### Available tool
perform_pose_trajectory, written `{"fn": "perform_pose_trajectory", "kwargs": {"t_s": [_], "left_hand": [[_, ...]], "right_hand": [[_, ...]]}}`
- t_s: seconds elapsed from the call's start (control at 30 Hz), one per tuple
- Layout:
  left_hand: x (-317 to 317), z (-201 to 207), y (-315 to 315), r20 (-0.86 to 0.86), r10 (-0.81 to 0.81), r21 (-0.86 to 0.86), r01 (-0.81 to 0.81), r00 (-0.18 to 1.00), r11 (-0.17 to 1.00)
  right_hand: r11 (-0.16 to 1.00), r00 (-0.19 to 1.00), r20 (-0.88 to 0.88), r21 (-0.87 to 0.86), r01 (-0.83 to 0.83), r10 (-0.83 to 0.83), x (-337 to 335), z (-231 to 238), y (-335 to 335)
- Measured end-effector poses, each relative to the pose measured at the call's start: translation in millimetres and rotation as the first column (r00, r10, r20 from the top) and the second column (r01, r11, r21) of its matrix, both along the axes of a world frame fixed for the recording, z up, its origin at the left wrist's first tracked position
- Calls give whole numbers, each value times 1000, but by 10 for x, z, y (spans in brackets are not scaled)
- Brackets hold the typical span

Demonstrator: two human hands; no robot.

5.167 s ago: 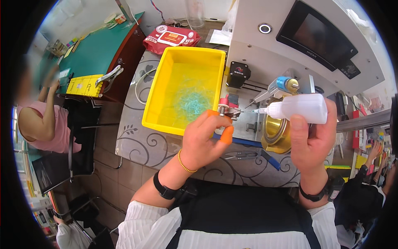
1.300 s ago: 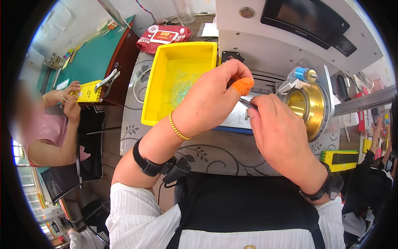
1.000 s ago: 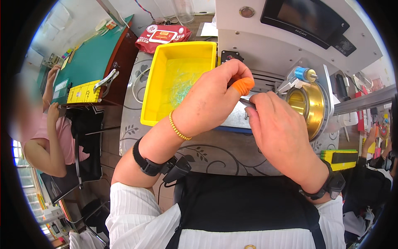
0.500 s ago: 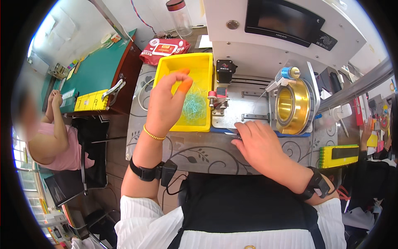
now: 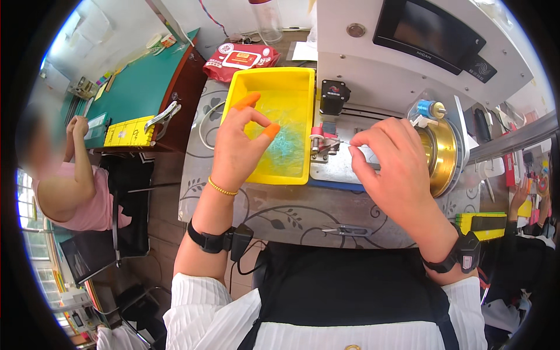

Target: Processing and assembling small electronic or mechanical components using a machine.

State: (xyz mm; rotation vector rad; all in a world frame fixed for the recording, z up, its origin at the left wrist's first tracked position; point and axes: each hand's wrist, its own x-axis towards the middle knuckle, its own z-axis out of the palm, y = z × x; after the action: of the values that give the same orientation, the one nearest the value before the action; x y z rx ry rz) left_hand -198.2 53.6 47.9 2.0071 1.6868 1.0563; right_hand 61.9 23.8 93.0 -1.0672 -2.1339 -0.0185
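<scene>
My left hand (image 5: 238,146), with orange finger cots on two fingertips, is over the yellow tray (image 5: 269,74). Its thumb and a finger meet in a pinch; whatever they hold is too fine to see. A loose tangle of thin turquoise threads (image 5: 284,142) lies in that tray. My right hand (image 5: 399,166) pinches thumb and forefinger together beside the small red-and-metal clamp (image 5: 324,140) of the machine; I cannot make out anything between them. Small snips (image 5: 348,230) lie on the table in front of the machine. Behind the right hand sits a gold spool (image 5: 446,157), partly covered.
The white machine (image 5: 361,64) carries a dark screen (image 5: 429,32), a black motor (image 5: 334,97) and a blue reel (image 5: 430,109). A red wipes packet (image 5: 240,61) lies behind the tray. Another person (image 5: 73,181) sits at the green table (image 5: 131,81) on the left.
My right hand has let go of the snips, now on the table, and risen to the clamp. My left thumb and finger have closed together. The view has shifted slightly.
</scene>
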Motion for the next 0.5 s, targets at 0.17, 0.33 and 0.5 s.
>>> {"fn": "perform_pose_trajectory", "kwargs": {"t_s": [0.17,0.33,0.5], "left_hand": [[97,69,-30,104,53,34,-57,993,998],[35,137,-140,217,15,-226,35,976,973],[237,181,-270,492,-78,-86,138,867,987]], "right_hand": [[1000,1000,-9,20,-16,16,-32,-26,45],[995,998,-37,86,-41,45,-28,-47,103],[986,999,-40,166,15,-8,130,132,-71]]}}
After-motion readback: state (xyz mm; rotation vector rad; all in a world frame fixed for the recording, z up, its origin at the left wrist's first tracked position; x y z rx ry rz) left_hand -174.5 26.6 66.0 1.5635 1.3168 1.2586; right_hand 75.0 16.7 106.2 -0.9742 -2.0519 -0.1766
